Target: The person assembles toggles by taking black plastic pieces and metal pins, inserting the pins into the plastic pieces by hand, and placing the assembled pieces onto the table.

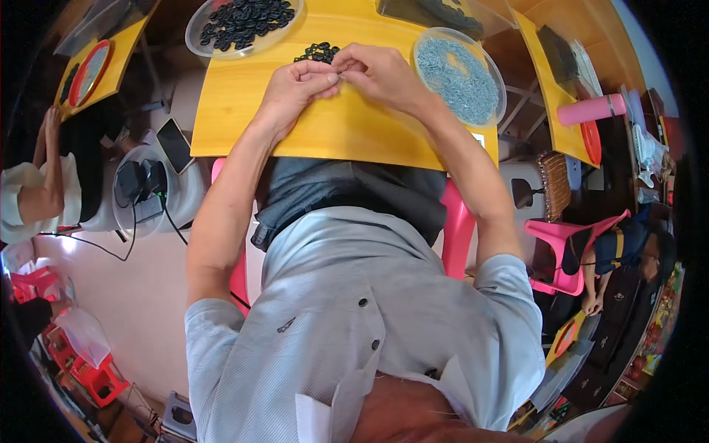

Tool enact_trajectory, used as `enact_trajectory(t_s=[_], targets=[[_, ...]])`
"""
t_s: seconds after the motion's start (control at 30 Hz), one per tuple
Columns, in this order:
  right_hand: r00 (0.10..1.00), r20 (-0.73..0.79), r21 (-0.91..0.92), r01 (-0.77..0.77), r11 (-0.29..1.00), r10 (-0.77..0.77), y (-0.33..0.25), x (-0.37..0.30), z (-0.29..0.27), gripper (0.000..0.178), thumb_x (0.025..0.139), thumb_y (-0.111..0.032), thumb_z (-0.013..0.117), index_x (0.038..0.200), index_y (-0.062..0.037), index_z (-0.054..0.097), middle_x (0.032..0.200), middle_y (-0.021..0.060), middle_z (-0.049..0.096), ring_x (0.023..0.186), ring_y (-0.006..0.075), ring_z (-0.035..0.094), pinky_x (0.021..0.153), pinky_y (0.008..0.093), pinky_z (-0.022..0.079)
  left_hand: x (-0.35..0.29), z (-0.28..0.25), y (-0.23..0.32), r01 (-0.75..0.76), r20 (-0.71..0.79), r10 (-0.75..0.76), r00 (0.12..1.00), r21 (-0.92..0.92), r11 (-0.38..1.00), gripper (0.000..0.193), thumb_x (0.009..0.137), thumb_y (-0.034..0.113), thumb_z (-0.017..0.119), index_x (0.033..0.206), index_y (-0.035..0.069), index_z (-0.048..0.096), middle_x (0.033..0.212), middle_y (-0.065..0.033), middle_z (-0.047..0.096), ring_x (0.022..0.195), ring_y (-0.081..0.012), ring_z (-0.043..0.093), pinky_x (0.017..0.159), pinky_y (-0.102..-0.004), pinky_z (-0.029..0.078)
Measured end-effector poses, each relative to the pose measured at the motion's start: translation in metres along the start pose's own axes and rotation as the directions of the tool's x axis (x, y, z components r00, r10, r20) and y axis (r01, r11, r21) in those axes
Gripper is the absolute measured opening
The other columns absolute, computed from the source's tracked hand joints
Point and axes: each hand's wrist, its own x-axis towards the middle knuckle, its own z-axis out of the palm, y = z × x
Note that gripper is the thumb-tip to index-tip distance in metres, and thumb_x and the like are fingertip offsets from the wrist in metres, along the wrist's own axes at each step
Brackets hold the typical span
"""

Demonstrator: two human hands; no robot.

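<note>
Both my hands meet over the yellow table [362, 136], fingertips pinched together. My left hand [297, 92] and my right hand [377, 74] close on something tiny between them, too small to make out. Just beyond the fingers lies a small pile of black ring-like plastic pieces [316, 52]. A round clear tub [193, 37] at the far left holds many larger black pieces. To the right of my right hand stands a round clear tray [501, 103] full of small silvery metal pieces.
A clear bin [428, 18] with dark contents stands at the far edge. On the left, a phone [174, 145] and black chargers [142, 179] rest by a plastic stool. Other people sit at yellow tables on both sides. A pink bottle [591, 109] is at the right.
</note>
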Motion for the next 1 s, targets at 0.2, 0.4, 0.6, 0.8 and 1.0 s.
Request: enact_trajectory(t_s=[0.2, 0.4, 0.6, 0.8, 1.0], targets=[[0.928, 0.053, -0.284, -0.340, 0.896, 0.369, 0.021, 0.007, -0.036, 0.018, 0.085, -0.014, 0.063, 0.096, -0.0036, 0.072, 0.086, 0.0140, 0.072, 0.080, 0.0289, 0.070, 0.073, 0.0386, 0.054, 0.000, 0.001, 0.002, -0.034, -0.065, 0.035, 0.997, 0.001, 0.999, 0.021, 0.090, 0.001, 0.069, 0.110, -0.002, 0.066, 0.089, -0.0063, 0.070, 0.079, -0.0119, 0.066, 0.074, -0.0222, 0.053], [0.862, 0.176, -0.430, -0.367, 0.825, 0.475, 0.021, 0.003, -0.026, 0.019, 0.081, -0.019, 0.067, 0.091, -0.0037, 0.072, 0.081, 0.0133, 0.071, 0.077, 0.0304, 0.069, 0.071, 0.0395, 0.053, -0.001, 0.001, 0.004, -0.056, -0.069, 0.056, 0.996, -0.001, 0.998, 0.027, 0.087, -0.003, 0.068, 0.114, -0.005, 0.067, 0.084, -0.0060, 0.069, 0.075, -0.0116, 0.063, 0.072, -0.0224, 0.051], [0.862, 0.206, -0.477, -0.325, 0.817, 0.463, 0.023, 0.003, -0.017, 0.016, 0.080, -0.019, 0.066, 0.087, -0.0054, 0.073, 0.080, 0.0123, 0.072, 0.078, 0.0314, 0.069, 0.071, 0.0409, 0.053, 0.002, 0.001, 0.002, -0.052, -0.095, 0.049, 0.994, -0.035, 0.998, 0.025, 0.090, 0.000, 0.068, 0.115, -0.005, 0.065, 0.094, -0.0112, 0.072, 0.080, -0.0139, 0.068, 0.073, -0.0224, 0.054], [0.854, 0.149, -0.393, -0.411, 0.822, 0.499, 0.024, 0.001, -0.020, 0.016, 0.081, -0.018, 0.066, 0.087, -0.0042, 0.072, 0.080, 0.0122, 0.072, 0.077, 0.0303, 0.069, 0.070, 0.0403, 0.053, 0.002, 0.003, 0.004, -0.045, -0.106, 0.043, 0.993, -0.016, 0.999, 0.022, 0.093, 0.002, 0.066, 0.114, -0.003, 0.061, 0.103, -0.0155, 0.073, 0.085, -0.0163, 0.071, 0.072, -0.0229, 0.055], [0.870, 0.161, -0.354, -0.391, 0.850, 0.467, 0.026, -0.002, -0.015, 0.017, 0.081, -0.018, 0.065, 0.088, -0.0040, 0.072, 0.082, 0.0141, 0.072, 0.080, 0.0327, 0.070, 0.073, 0.0425, 0.054, 0.002, 0.003, 0.003, -0.033, -0.111, 0.032, 0.993, -0.011, 0.999, 0.019, 0.094, 0.002, 0.065, 0.112, 0.000, 0.060, 0.105, -0.0154, 0.073, 0.087, -0.0158, 0.071, 0.072, -0.0218, 0.055]])
